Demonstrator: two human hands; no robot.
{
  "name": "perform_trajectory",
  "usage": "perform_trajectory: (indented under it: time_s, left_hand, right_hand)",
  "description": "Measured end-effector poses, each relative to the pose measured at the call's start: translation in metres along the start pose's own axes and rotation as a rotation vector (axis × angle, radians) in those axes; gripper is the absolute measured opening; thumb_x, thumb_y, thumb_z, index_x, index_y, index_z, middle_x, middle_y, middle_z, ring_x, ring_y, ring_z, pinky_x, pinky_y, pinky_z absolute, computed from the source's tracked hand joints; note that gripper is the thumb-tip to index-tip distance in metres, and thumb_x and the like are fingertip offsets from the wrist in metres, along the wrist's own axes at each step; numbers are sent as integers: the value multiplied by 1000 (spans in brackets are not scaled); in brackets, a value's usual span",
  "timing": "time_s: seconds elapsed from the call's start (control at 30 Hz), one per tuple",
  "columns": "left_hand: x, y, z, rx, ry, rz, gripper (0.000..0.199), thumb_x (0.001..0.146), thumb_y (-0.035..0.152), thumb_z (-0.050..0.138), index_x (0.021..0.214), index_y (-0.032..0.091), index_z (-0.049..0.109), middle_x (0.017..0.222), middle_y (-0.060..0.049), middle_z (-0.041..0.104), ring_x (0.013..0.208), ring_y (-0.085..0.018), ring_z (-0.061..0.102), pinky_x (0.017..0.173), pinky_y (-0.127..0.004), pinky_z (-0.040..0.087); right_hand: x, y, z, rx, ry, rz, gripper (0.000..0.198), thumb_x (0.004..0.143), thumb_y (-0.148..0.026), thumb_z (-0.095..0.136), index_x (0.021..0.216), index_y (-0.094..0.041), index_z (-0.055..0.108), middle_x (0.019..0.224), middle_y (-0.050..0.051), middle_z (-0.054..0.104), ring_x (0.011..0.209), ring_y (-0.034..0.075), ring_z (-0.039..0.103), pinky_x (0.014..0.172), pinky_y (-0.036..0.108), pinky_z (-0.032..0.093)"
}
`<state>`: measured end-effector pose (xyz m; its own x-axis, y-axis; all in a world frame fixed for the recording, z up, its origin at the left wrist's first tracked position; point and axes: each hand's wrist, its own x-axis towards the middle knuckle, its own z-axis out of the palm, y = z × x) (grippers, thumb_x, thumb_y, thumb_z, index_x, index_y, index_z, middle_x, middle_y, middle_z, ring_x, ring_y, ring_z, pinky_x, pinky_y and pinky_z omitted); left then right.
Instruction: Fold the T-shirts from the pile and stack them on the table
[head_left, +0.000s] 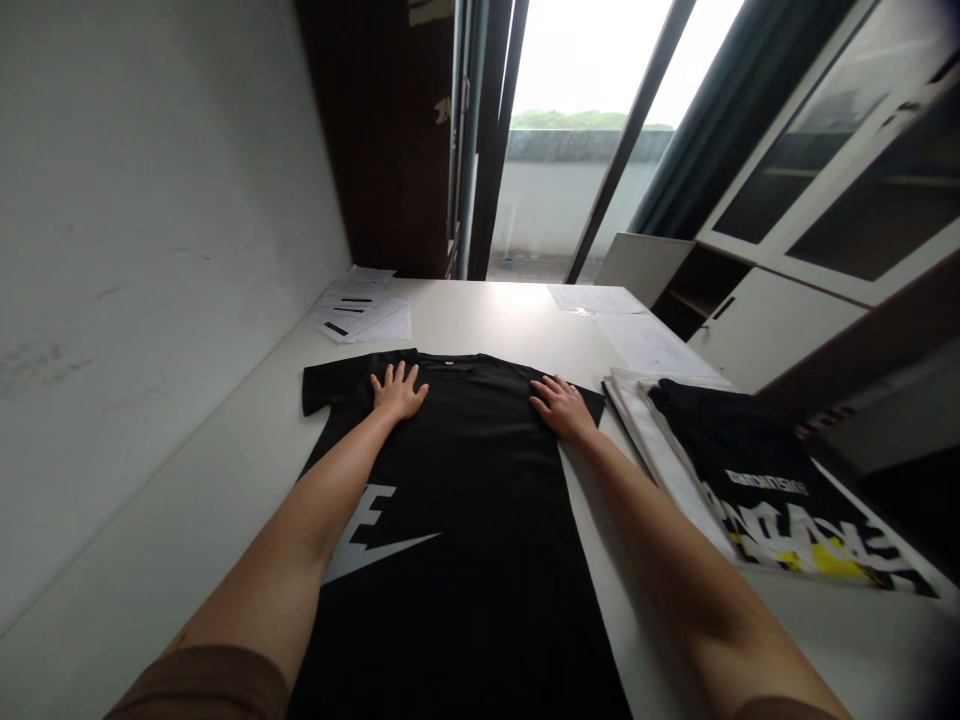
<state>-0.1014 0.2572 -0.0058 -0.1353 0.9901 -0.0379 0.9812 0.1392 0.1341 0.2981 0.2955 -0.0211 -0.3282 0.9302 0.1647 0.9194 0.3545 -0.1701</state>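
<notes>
A black T-shirt (480,500) lies spread out on the white table, its collar at the far end and its hem running out of view below me. Part of a grey printed logo shows on its left side, partly covered by my left forearm. My left hand (399,392) rests flat near the left shoulder of the shirt, fingers spread. Over by the right sleeve, my right hand (562,407) presses on the cloth with its fingers stretched out. Neither hand grasps the fabric.
Folded shirts (750,450) lie stacked on the table's right, a black printed one on top. Paper sheets (367,310) lie at the far left, with more sheets (637,330) at the far right. A wall (150,250) borders the left side; a white cabinet (795,320) stands beyond the right edge.
</notes>
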Motion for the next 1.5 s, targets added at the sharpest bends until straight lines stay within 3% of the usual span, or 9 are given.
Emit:
perform_trajectory:
  time_s: [0.13, 0.23, 0.47, 0.77, 0.93, 1.13, 1.3, 1.4, 1.5]
  left_hand:
    - [3, -2, 0, 17, -6, 2, 75, 99, 69, 22, 164, 32, 25, 173, -7, 14, 158, -38, 9, 119, -73, 9]
    - [3, -2, -2, 30, -8, -10, 74, 100, 68, 22, 164, 31, 25, 173, -7, 16, 158, -38, 10, 119, -73, 10]
    - [-19, 23, -10, 77, 101, 84, 62, 104, 52, 30, 155, 20, 45, 167, -13, 32, 154, -33, 26, 123, -59, 21]
    - [-146, 128, 1, -86, -64, 763, 62, 103, 56, 42, 159, 29, 38, 170, -7, 26, 158, -30, 19, 127, -55, 15]
    - [-220, 151, -6, -143, -188, 1012, 70, 101, 60, 45, 163, 32, 29, 172, -7, 18, 159, -33, 12, 127, -60, 10]
    - [-297, 148, -25, -192, -271, 1081, 74, 102, 61, 44, 165, 28, 24, 172, -10, 15, 159, -35, 10, 126, -63, 9]
    - [-356, 130, -57, -209, -356, 1193, 70, 104, 59, 41, 165, 32, 22, 172, -6, 17, 158, -31, 16, 128, -58, 14]
    - [-354, 106, -64, -203, -356, 1111, 69, 102, 59, 45, 164, 36, 24, 172, -4, 19, 158, -30, 17, 128, -57, 12]
    - [-317, 72, -57, -152, -236, 783, 63, 104, 54, 44, 162, 36, 29, 172, -5, 18, 159, -29, 15, 127, -59, 12]
  right_hand:
    - [-52, 35, -15, 7, 178, 77, 47, 101, -43, 44, 137, -21, 65, 149, 11, 56, 148, 32, 35, 121, 53, 29]
    - [-77, 36, -24, 93, 268, 68, 44, 99, -42, 48, 131, -21, 69, 142, 11, 61, 142, 30, 43, 121, 48, 34]
    - [-82, 17, -26, 168, 143, 6, 39, 89, -34, 59, 126, -26, 70, 142, 8, 60, 142, 31, 43, 118, 50, 36]
    - [-83, 36, -26, 118, 246, 168, 39, 83, -12, 50, 112, -22, 73, 127, 9, 66, 123, 26, 56, 110, 37, 43]
    - [-82, 38, -28, 150, 235, 220, 39, 88, -15, 46, 116, -20, 72, 122, 10, 68, 117, 26, 59, 106, 36, 45]
    - [-85, 26, -38, 159, 224, 239, 41, 94, -21, 40, 119, -17, 73, 126, 14, 67, 121, 30, 57, 110, 41, 42]
    - [-95, -22, -62, 51, 313, 28, 41, 101, -26, 37, 125, -18, 69, 148, 13, 55, 147, 31, 34, 125, 48, 22]
    - [-98, -61, -69, 89, 264, -134, 43, 104, -27, 33, 130, -23, 67, 151, 6, 54, 149, 27, 33, 128, 48, 16]
    - [-101, -89, -64, 121, 196, -255, 44, 106, -34, 33, 137, -26, 64, 155, 4, 50, 151, 27, 32, 129, 50, 13]
